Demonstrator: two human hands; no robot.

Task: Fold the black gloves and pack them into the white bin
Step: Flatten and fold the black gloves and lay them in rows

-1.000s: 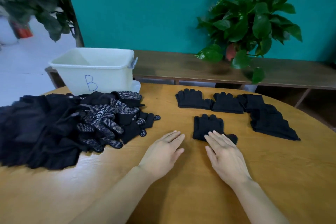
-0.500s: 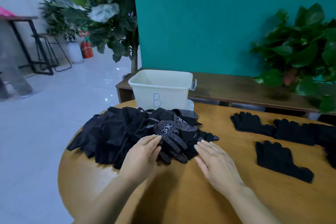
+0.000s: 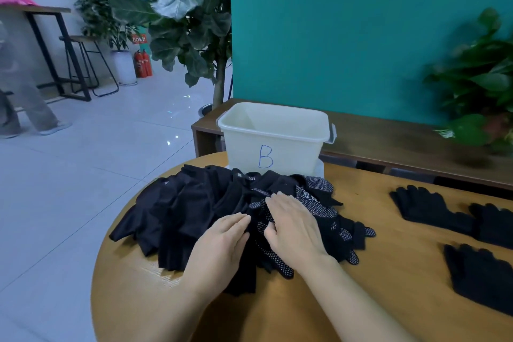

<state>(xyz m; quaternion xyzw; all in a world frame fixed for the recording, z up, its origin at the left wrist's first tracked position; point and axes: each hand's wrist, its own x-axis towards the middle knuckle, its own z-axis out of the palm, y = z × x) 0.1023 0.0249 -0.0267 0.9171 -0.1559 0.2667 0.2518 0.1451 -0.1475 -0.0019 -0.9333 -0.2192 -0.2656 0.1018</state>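
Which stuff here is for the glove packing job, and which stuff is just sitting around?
For the job:
white bin marked B
pile of black gloves
flat gloves on the right
left hand and right hand, on the pile

Just around:
plants
bench
fire extinguishers
stool

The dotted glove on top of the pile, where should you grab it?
Pinch the dotted glove at its cuff end, coming from above on the right, I'd guess. It lies flat on the pile, and its fingers are tangled among other gloves near the right hand.
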